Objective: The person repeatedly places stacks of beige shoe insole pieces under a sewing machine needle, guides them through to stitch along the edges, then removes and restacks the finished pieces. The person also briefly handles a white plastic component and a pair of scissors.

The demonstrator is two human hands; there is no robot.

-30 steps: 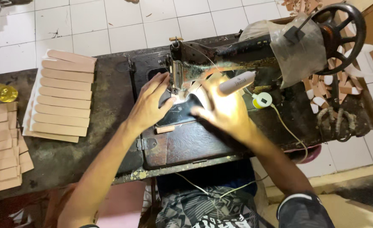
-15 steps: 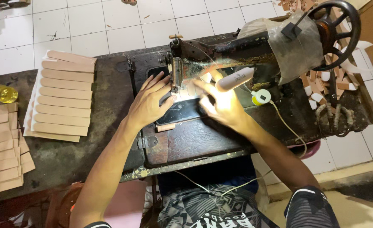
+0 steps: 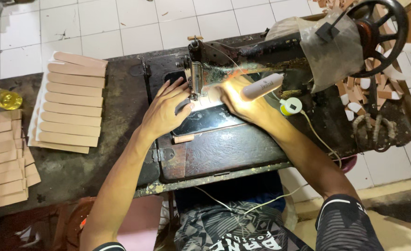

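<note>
Resting beside the needle (image 3: 196,95), left hand (image 3: 164,113) and right hand (image 3: 242,104) flank it.

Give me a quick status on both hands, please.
Left hand flat beside the needle. Right hand under the lamp. Sewing machine unobstructed.

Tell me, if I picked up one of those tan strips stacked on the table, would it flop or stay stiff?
Probably it would bend a little. The tan strips look thin and flat, lying overlapped in a neat fanned row, so each one is likely light. They keep straight edges where they overhang, which suggests some stiffness, like card or leather. A push would probably slide the whole row across the table.
</note>
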